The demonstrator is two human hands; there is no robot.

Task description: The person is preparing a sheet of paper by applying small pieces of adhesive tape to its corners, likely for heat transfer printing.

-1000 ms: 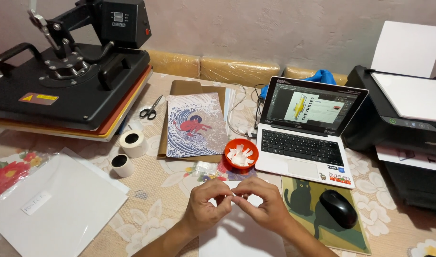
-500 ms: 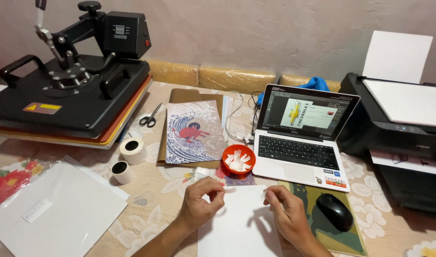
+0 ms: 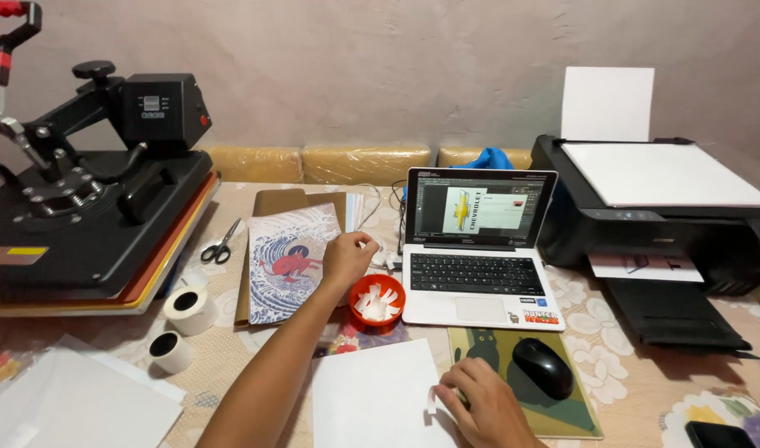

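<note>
At lower right of the frame, the edge cuts off my right hand (image 3: 484, 408) and a dark phone (image 3: 717, 435). My left hand (image 3: 347, 257) hides what its fingertips pinch. At far left, the heat press (image 3: 81, 207) runs out of frame.

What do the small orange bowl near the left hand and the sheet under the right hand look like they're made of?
Orange bowl: probably plastic, with a smooth, evenly coloured rim; it holds white scraps. White sheet: looks like matte paper, thin, flat and without shine. The left hand hovers above the bowl; the right hand presses the sheet's edge.
</note>
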